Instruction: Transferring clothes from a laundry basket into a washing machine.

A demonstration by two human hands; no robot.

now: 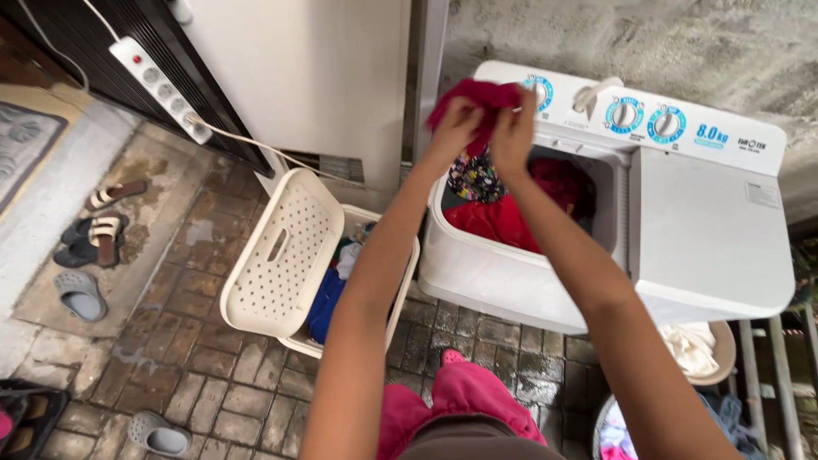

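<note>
where both hands meet, soft red cloth (477, 98) bunches.

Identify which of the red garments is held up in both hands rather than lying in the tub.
The crimson cloth, pinched by left hand and right hand above the washer; other reds lie inside.

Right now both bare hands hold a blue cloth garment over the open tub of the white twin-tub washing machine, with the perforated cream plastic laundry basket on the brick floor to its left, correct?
Not quite. The cloth garment in the left hand and right hand is crimson red, not blue, as the head view shows. The rest stands: it is held over the open tub of the white twin-tub washing machine, with the perforated cream plastic laundry basket on the brick floor to its left.
</note>
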